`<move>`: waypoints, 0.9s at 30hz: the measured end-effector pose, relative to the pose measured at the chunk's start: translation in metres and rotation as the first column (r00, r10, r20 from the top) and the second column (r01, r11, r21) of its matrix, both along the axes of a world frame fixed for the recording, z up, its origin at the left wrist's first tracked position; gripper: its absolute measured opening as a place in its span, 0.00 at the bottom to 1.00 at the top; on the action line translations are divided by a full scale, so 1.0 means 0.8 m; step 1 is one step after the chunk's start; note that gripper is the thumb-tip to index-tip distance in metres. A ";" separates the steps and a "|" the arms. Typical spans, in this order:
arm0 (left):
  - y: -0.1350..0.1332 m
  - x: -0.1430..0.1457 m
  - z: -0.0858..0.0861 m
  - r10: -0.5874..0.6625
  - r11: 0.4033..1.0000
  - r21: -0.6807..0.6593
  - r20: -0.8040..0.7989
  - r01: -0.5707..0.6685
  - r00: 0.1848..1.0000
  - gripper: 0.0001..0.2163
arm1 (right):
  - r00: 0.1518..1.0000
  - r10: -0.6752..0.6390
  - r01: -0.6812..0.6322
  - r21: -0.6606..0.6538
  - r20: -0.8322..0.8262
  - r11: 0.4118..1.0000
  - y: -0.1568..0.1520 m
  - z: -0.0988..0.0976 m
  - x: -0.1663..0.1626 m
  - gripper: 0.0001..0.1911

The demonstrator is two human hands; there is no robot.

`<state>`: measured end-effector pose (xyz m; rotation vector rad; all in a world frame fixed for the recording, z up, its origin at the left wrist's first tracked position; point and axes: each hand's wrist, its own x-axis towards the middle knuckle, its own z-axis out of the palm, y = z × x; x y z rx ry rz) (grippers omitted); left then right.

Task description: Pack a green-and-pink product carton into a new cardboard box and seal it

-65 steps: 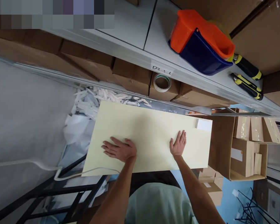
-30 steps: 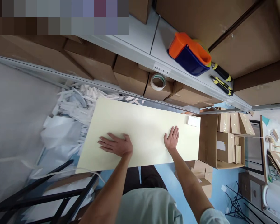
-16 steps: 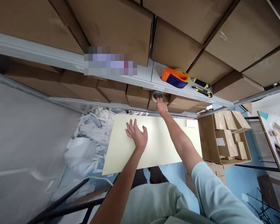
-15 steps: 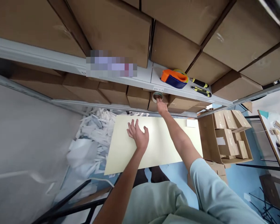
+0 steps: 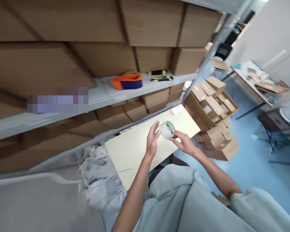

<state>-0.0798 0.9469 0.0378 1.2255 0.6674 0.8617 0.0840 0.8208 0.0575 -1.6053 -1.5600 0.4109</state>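
A roll of pale tape [image 5: 167, 129] with a green-and-white core is held up above a cream board [image 5: 135, 146]. My right hand [image 5: 185, 143] grips the roll from below and the right, fingers curled round it. My left hand [image 5: 152, 141] touches the roll's left side with its fingers up against it. The board lies flat below both hands, with a small white label [image 5: 178, 110] near its far end.
A grey shelf [image 5: 103, 93] carries an orange-and-blue tape dispenser [image 5: 127, 81] and two yellow-black cutters [image 5: 159, 75]. Brown cartons fill the shelves. An open carton of small boxes [image 5: 211, 101] stands at the right, white paper scraps [image 5: 96, 167] at the left, blue floor beyond.
My right hand has taken the tape roll from under the shelf and brought it back over the board. My left hand has lifted off the board to meet it. The view has swung right.
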 end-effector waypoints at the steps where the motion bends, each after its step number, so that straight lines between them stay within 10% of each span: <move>1: -0.012 0.018 0.009 -0.118 0.993 -0.024 0.046 0.119 0.992 0.29 | 0.999 -0.036 0.036 0.026 -0.024 0.999 -0.033 0.014 0.002 0.11; 6: -0.090 0.102 0.044 -0.478 0.862 -0.110 0.148 0.494 0.866 0.30 | 0.969 -0.226 0.235 0.088 -0.104 0.968 -0.164 0.064 0.022 0.08; 12: -0.202 0.215 0.066 -0.707 0.679 -0.183 0.101 0.711 0.700 0.30 | 0.880 -0.444 0.469 0.163 -0.168 0.868 -0.312 0.061 0.069 0.06; 27: -0.608 0.545 0.005 -0.977 0.161 -0.331 0.078 0.930 0.197 0.37 | 0.385 -0.866 0.922 0.096 -0.318 0.375 -0.690 0.001 0.261 0.04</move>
